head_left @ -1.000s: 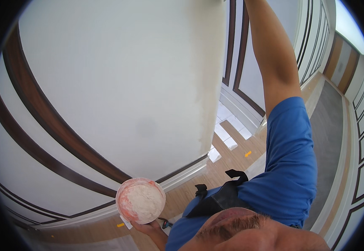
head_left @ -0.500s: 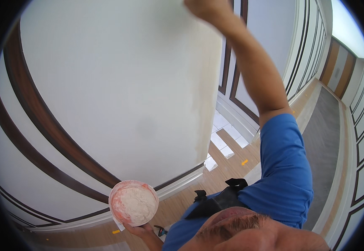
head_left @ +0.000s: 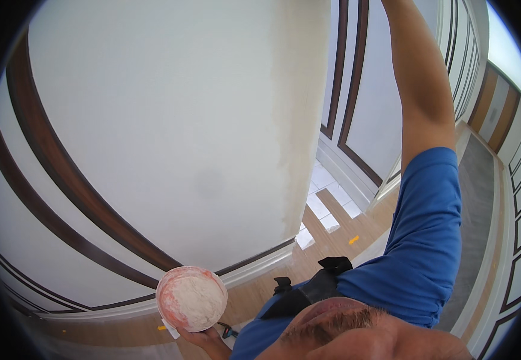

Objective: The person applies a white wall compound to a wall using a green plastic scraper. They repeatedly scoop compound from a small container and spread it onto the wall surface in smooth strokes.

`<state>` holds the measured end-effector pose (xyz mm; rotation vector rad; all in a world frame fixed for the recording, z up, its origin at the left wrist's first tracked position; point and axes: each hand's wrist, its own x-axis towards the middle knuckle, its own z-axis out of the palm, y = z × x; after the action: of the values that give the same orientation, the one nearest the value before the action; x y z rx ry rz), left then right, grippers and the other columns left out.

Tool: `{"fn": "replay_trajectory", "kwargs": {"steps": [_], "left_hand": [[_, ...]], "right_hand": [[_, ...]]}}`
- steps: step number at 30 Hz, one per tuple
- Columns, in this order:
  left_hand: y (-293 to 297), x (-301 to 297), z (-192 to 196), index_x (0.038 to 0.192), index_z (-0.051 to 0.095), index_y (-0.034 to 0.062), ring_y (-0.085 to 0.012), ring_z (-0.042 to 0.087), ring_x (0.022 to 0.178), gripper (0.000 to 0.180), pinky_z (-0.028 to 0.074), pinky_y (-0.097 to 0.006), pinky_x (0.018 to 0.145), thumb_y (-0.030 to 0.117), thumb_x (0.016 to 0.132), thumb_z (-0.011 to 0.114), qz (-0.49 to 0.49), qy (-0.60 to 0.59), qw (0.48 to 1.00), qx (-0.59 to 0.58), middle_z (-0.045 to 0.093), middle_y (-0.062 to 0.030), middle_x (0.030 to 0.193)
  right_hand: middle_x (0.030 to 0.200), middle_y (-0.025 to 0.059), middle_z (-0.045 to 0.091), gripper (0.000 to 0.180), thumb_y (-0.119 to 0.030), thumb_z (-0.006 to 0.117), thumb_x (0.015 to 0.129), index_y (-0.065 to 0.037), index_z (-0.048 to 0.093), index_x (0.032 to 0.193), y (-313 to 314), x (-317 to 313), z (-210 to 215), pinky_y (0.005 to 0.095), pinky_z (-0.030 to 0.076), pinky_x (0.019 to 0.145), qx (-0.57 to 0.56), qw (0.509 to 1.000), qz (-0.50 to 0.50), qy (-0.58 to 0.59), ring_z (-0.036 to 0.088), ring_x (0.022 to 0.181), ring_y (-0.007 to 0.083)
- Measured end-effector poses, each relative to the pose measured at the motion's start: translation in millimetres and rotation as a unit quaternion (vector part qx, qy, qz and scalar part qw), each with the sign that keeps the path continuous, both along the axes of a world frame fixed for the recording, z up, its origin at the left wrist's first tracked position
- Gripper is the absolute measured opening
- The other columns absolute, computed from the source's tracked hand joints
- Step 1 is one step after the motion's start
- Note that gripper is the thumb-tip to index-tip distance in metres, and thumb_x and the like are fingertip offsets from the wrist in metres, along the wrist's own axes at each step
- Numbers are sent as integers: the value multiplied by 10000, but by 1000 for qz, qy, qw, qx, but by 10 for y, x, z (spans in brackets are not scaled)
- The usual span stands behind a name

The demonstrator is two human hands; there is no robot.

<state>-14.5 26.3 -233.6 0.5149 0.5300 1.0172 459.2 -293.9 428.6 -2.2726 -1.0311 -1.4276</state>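
My left hand is closed on the underside of a round bowl low in front of me. Pinkish-red smears cover its inner wall, and a thick off-white paste like filler fills much of it. My right arm is stretched up past the corner of the wall, and its hand lies beyond the upper edge of the picture. A large pale wall panel stands before me. Down its right edge runs a beige, damp-looking strip.
Dark brown trim curves along the wall at left. Past the corner is a white panelled door or wall. The wood-look floor shows white tiles and a yellow arrow mark. A grey floor covering runs along the corridor at right.
My right arm has swung to the right and further up, and its hand has left the picture. The bowl has dropped slightly, still in my left hand.
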Motion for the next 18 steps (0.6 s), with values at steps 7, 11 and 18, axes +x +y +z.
{"fn": "replay_trajectory", "kwargs": {"steps": [7,11,18], "left_hand": [[66,0,-37,1540,393,46,-351,468,1416,706,432,-505,1163,503,1006,460,-25,12,1000,0,461,-180,1547],[121,-27,85,1536,398,41,-344,470,1414,710,432,-500,1163,512,1009,463,-45,19,999,15,463,-179,1545],[362,-193,-110,1535,397,42,-348,471,1415,707,431,-506,1164,510,1010,468,-98,-1,995,4,462,-179,1548]], "right_hand": [[1139,158,757,326,-53,593,1004,-110,706,1305,-238,28,-1040,444,562,864,15,998,-51,43,718,968,274],[1033,154,765,500,41,635,799,-128,707,1264,-350,-48,-2102,394,570,738,-26,998,-31,-40,681,760,333],[1366,99,661,736,128,648,699,-162,636,1375,-254,-567,-4001,437,500,1012,-17,1000,-21,-4,628,1255,303]]}}
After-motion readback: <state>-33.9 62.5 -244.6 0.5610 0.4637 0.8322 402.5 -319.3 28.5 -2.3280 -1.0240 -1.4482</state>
